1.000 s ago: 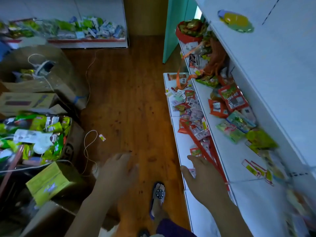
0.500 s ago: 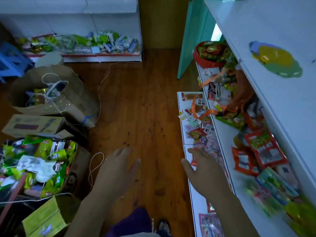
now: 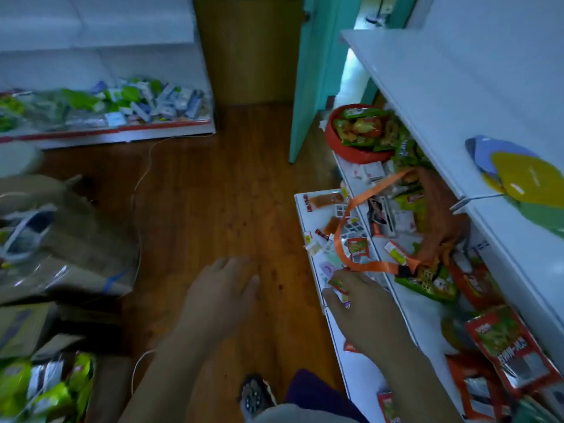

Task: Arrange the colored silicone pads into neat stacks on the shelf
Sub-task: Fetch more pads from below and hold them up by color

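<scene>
A loose pile of colored silicone pads lies on the white upper shelf [image 3: 442, 87] at the right: a blue pad [image 3: 485, 151] at the back, a yellow pad [image 3: 525, 178] over it, a green pad [image 3: 546, 213] nearest me. My left hand [image 3: 219, 294] hovers over the wooden floor with fingers spread, holding nothing. My right hand [image 3: 363, 306] reaches over the low white shelf [image 3: 308, 215], fingers extended above small packets, well below and left of the pads.
Snack packets and an orange strap [image 3: 366, 264] clutter the lower shelves. A red bowl of packets [image 3: 360, 132] stands at the far end. Bags and cardboard boxes [image 3: 61, 245] crowd the left. A teal door [image 3: 314, 87] stands ahead. My sandaled foot [image 3: 254, 395] is on the floor.
The view has moved forward and lifted, so the pads appear larger and nearer. Both hands stay spread and empty; the right one has moved along the low shelf toward the orange strap.
</scene>
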A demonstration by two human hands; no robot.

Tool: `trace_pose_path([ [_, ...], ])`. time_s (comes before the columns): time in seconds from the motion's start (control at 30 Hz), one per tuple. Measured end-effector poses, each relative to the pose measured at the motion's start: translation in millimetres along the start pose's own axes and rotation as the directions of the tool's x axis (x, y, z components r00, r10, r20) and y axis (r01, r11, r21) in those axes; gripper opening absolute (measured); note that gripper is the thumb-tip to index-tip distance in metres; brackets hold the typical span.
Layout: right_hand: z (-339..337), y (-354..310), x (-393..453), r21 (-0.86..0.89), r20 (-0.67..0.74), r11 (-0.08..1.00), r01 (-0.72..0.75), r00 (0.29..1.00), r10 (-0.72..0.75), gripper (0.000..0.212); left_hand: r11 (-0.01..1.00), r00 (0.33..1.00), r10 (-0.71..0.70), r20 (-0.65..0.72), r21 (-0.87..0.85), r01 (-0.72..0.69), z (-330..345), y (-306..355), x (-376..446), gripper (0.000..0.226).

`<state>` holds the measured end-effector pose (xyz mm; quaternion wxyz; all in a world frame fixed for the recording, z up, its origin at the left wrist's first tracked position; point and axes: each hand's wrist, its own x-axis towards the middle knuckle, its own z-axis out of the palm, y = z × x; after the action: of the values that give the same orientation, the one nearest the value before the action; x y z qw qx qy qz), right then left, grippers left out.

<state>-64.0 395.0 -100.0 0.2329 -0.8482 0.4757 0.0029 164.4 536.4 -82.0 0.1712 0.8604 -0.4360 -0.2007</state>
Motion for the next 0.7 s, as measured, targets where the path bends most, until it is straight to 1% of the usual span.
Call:
trace_pose_path([
  [0.1, -6, 1, 35, 0.035, 0.0, 0.997, -0.073, 0.997, 0.073, 0.063, 0.998, 0.998, 0.06, 0.02, 0.026, -0.06, -11, 14, 58, 0.053],
  [0.2, -14, 5, 73, 0.081, 0.016, 0.987, -0.137, 0.991, 0.136, 0.061, 0.991, 0.989, 0.121, 0.087, 0.055, -0.126, -10, 31, 118, 0.053],
  [0.27, -26, 7, 101, 0.096, 0.007, 0.984, -0.148, 0.989, 0.148, 0.057, 0.98, 0.979, 0.174, 0.103, 0.079, -0.183, -9, 51, 160, 0.055],
  [0.37, -57, 13, 146, 0.119, -0.04, 0.98, -0.16, 0.985, 0.166, 0.053, 0.958, 0.961, 0.263, 0.087, 0.097, -0.271, -15, 91, 218, 0.056],
  [0.47, -99, 15, 175, 0.167, -0.102, 0.972, -0.162, 0.978, 0.181, 0.049, 0.921, 0.923, 0.382, 0.05, 0.064, -0.385, -28, 139, 264, 0.053],
  [0.53, -127, 19, 192, 0.167, -0.166, 0.971, -0.169, 0.966, 0.197, 0.051, 0.893, 0.894, 0.448, 0.022, 0.043, -0.449, -35, 170, 294, 0.05],
  [0.6, -150, 21, 201, 0.16, -0.233, 0.968, -0.194, 0.945, 0.228, 0.052, 0.861, 0.862, 0.508, 0.004, 0.023, -0.508, -37, 197, 319, 0.048],
  [0.7, -179, 18, 201, 0.224, -0.321, 0.949, -0.22, 0.903, 0.285, 0.054, 0.79, 0.79, 0.613, 0.019, -0.01, -0.613, -35, 235, 350, 0.048],
])
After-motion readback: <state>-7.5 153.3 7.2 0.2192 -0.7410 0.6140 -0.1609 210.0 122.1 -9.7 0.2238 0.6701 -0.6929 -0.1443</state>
